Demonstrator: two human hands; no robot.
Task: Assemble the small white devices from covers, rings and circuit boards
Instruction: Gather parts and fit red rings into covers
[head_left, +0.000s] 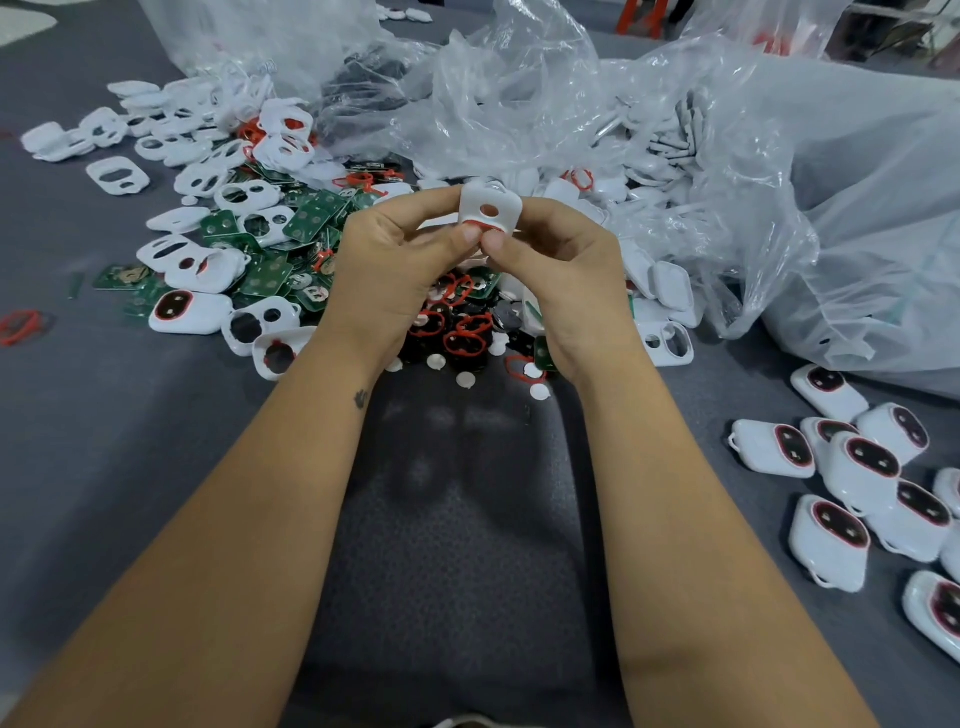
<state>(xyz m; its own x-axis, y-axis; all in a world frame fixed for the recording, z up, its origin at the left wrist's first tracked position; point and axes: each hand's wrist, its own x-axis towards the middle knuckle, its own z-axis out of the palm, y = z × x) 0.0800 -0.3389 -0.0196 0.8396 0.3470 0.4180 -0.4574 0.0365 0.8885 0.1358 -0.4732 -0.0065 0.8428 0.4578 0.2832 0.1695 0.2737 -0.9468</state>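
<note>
My left hand (389, 265) and my right hand (561, 280) hold one white cover (491, 208) between them above the table's middle. Both thumbs pinch its lower edge, where a red ring (480, 224) shows at the cover's larger opening. The cover stands upright with its small round hole facing me. Loose white covers (117, 175) lie at the left, green circuit boards (270, 275) beside them, and red rings (465, 340) on a dark heap under my hands. Small white discs (465, 379) lie near my wrists.
Several finished white devices (862, 473) with dark red-rimmed windows lie at the right. Crumpled clear plastic bags (727, 156) holding more white parts fill the back and right. A stray red ring (21, 326) lies at the far left on the grey table (130, 441).
</note>
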